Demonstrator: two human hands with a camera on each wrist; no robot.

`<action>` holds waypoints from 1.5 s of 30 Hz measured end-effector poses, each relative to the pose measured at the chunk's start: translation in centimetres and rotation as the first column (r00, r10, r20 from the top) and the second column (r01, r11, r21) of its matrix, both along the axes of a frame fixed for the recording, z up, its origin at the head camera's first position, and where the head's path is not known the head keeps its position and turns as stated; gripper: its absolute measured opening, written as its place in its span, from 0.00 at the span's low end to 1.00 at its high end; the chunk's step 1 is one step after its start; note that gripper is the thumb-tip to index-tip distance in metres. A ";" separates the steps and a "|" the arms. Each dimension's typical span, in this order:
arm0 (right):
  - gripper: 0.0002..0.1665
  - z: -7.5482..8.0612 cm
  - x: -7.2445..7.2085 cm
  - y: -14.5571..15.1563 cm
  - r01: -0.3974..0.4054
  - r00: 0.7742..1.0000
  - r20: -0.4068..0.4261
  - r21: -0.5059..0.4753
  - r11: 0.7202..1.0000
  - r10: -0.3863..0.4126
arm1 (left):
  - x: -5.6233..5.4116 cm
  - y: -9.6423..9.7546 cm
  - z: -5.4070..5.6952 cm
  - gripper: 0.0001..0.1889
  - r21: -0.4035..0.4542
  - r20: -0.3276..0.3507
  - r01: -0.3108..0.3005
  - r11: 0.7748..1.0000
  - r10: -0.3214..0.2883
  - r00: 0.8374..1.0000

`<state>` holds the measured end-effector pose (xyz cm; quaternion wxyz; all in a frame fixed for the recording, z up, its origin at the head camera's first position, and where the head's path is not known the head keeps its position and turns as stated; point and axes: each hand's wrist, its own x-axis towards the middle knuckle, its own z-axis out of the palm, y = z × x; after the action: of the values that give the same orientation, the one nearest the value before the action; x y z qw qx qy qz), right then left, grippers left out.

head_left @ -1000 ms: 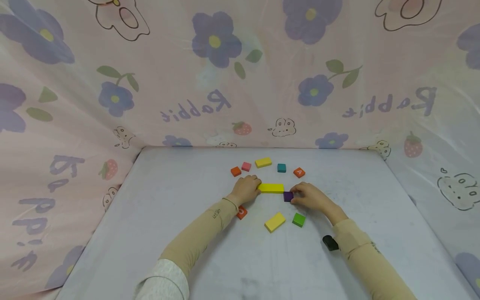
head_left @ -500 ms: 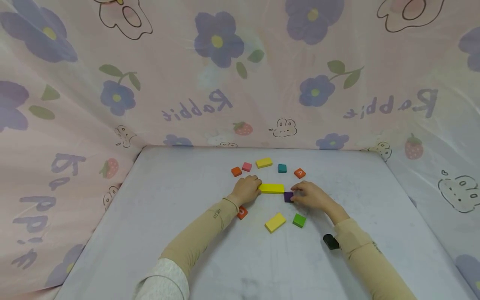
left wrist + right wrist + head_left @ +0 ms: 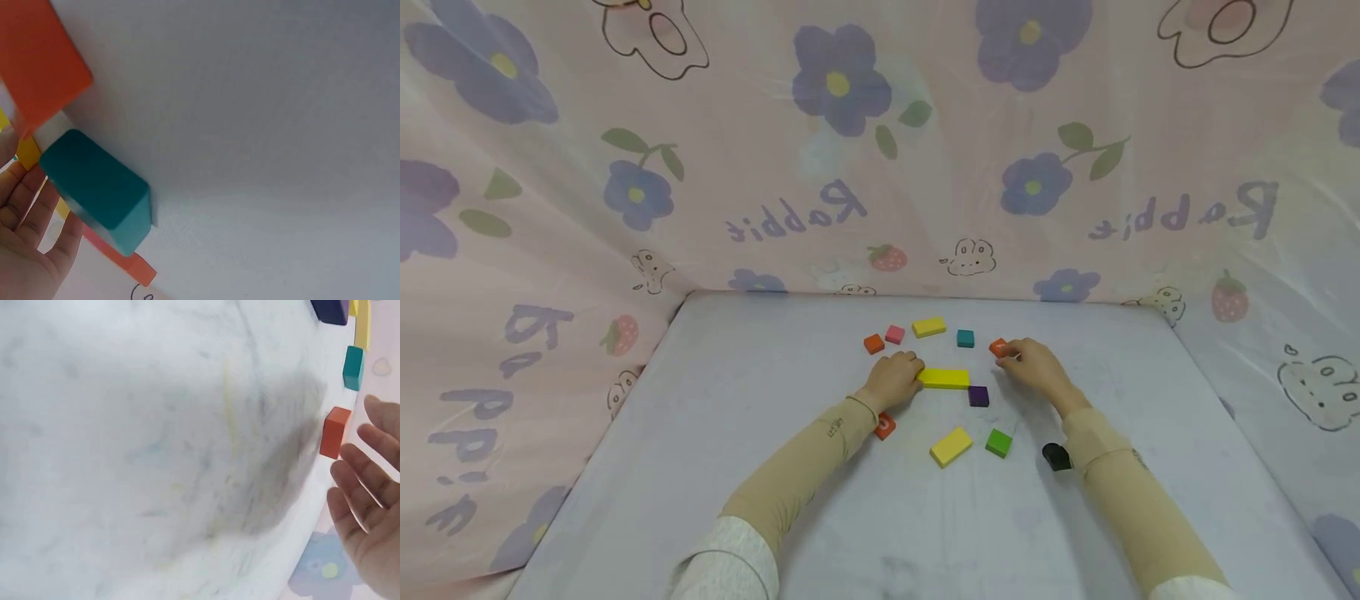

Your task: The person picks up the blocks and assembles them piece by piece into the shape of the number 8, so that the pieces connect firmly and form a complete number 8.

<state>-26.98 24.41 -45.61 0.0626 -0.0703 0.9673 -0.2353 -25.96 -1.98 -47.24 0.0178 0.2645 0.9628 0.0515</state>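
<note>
In the head view, my left hand [image 3: 893, 380] grips the left end of a long yellow block [image 3: 945, 379] lying on the white tabletop. The left wrist view shows thumb and fingertips on either side of that yellow block [image 3: 27, 153]. A purple block [image 3: 978, 396] lies just below its right end. My right hand [image 3: 1037, 367] reaches over an orange block with a letter [image 3: 997, 347], partly covering it. Seen from the right wrist, the fingers are spread and loosely straight, right beside the orange block [image 3: 335, 432], with thumb and forefinger apart.
Behind the hands lie orange [image 3: 873, 343], pink [image 3: 895, 334], yellow [image 3: 928, 327] and teal [image 3: 966, 338] blocks. Nearer are a lettered orange [image 3: 886, 426], a yellow [image 3: 951, 447] and a green block [image 3: 998, 443]. Another teal block [image 3: 94, 187] stands near the left wrist. Patterned curtains [image 3: 880, 167] enclose the table.
My right hand has let go of the purple block and moved up and right to the lettered orange block. The left hand stays at the yellow block.
</note>
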 end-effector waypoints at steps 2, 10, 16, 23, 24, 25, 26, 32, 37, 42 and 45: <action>0.22 -0.1 -0.3 0.2 0.039 0.999 -0.013 -0.011 0.999 -0.039 | 0.0 0.1 -0.1 0.17 -0.001 0.006 0.003 1.000 -0.003 1.000; 0.28 -1.2 -1.0 0.7 0.223 0.975 0.010 -0.132 0.966 -0.224 | 0.0 0.3 -0.3 0.17 -0.007 0.000 0.001 1.000 -0.001 1.000; 0.29 -2.1 -0.9 0.8 0.301 0.952 0.012 -0.220 0.928 -0.306 | -0.2 0.4 -0.6 0.16 0.003 -0.004 0.002 1.000 -0.002 1.000; 0.27 -2.5 -1.2 0.9 0.323 0.945 0.022 -0.229 0.918 -0.327 | -0.3 0.4 -0.5 0.17 0.003 -0.001 0.000 1.000 0.000 1.000; 0.26 -2.6 -1.2 0.9 0.319 0.946 0.008 -0.223 0.921 -0.325 | -0.3 0.4 -0.5 0.17 0.001 -0.001 0.001 1.000 -0.001 1.000; 0.25 -2.7 -1.3 0.8 0.314 0.946 -0.009 -0.218 0.924 -0.324 | -0.3 0.4 -0.5 0.17 0.000 0.000 0.001 1.000 -0.001 1.000; 0.24 -2.7 -1.3 0.8 0.313 0.946 -0.012 -0.214 0.925 -0.323 | -0.3 0.4 -0.5 0.17 -0.001 0.001 0.000 1.000 0.000 1.000; 0.23 -2.7 -1.1 0.5 0.295 0.950 -0.041 -0.202 0.934 -0.309 | -0.2 0.3 -0.4 0.17 0.000 0.008 -0.006 1.000 0.006 1.000; 0.23 -2.4 -0.9 0.1 0.285 0.952 -0.058 -0.181 0.941 -0.300 | -0.1 0.3 -0.3 0.17 0.006 -0.003 -0.002 1.000 0.002 1.000; 0.23 -2.4 -1.1 -0.2 0.277 0.958 -0.025 -0.177 0.944 -0.286 | 0.0 0.1 -0.3 0.16 0.021 -0.002 -0.008 1.000 0.008 1.000; 0.23 -2.6 -1.1 -0.4 0.265 0.963 -0.004 -0.170 0.949 -0.269 | 0.1 0.0 -0.4 0.16 0.030 0.006 -0.009 1.000 0.009 1.000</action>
<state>-28.08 23.98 -48.19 0.0109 0.0529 0.9455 -0.3211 -25.88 -2.01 -47.63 0.0162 0.2604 0.9630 0.0669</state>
